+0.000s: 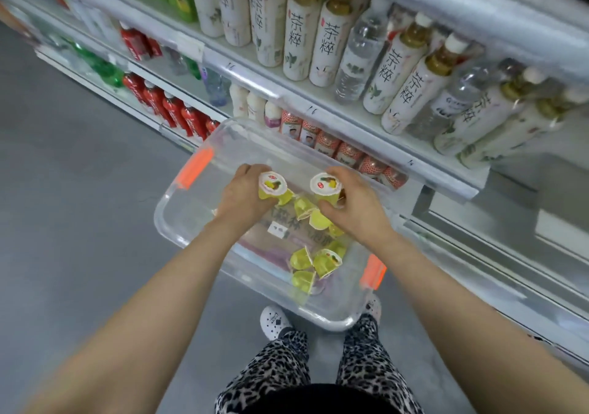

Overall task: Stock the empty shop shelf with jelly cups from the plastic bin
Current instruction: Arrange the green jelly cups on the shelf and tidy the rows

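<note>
Clear glossy plastic bin [178, 222], centre, with matt orange latches [195, 167]; translucent yellow-green jelly cups [301, 259] with printed foil lids; smooth matt grey floor [79, 190], left.

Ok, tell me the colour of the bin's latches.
Bright orange latches on the clear plastic bin, seen in the head view.

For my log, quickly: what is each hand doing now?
Left hand: closed on a jelly cup.
Right hand: closed on another jelly cup.
</note>
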